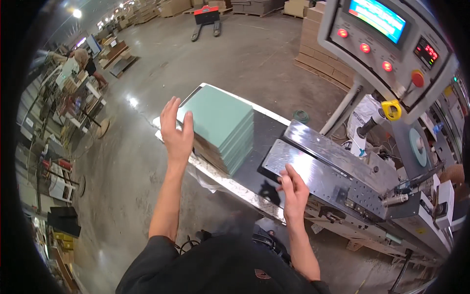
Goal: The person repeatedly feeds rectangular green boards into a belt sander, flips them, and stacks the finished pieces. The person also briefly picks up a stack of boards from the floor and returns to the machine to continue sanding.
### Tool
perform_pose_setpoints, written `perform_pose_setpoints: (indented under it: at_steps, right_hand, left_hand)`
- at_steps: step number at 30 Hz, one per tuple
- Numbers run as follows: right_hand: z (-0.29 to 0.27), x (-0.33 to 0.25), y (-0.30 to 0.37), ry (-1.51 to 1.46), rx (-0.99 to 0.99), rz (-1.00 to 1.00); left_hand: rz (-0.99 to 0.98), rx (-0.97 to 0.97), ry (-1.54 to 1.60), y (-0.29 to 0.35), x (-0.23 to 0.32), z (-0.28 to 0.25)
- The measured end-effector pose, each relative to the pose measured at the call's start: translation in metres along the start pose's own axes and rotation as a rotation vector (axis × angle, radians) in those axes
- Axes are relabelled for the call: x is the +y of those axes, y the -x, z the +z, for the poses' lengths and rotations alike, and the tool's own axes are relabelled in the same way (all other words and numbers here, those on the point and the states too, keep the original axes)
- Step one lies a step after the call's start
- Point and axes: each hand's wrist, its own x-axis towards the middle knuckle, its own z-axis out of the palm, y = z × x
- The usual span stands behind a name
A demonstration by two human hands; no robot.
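A neat stack of pale green flat boards or sheets (215, 115) stands on the black belt (267, 132) of a conveyor with a worn white frame. My left hand (177, 134) is open beside the stack's left side, fingers stretched up and thumb near the top edge; whether it touches is hard to tell. My right hand (294, 193) hovers by the near edge of a shiny metal plate (306, 164). Its index and middle fingers point forward, loosely bent, with nothing visible in them. The remaining fingers are partly hidden.
Over the machine at right hangs a control panel (382, 54) with a lit screen and red buttons. Cardboard stacks (323, 54) stand on a pallet behind it. A red pallet jack (206, 19) is farther back. Another person (87, 61) bends by benches at far left.
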Motion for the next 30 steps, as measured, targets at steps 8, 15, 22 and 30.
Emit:
perform_pose_setpoints:
  at_steps: [8, 15, 22, 30]
  right_hand:
    - [0.112, -0.023, -0.053, 0.074, -0.168, -0.071]
    - [0.127, -0.040, -0.054, 0.115, -0.190, 0.069]
    - [0.077, -0.050, -0.009, -0.256, -0.083, 0.211]
    - [-0.053, 0.017, 0.050, -0.394, 0.357, 0.223]
  left_hand:
    - [-0.090, -0.160, 0.110, 0.022, -0.044, -0.003]
    - [-0.149, -0.222, 0.168, 0.030, -0.022, -0.025]
    - [-0.034, -0.223, 0.323, 0.042, 0.032, -0.049]
    - [0.017, -0.669, 0.595, 0.147, 0.097, 0.025]
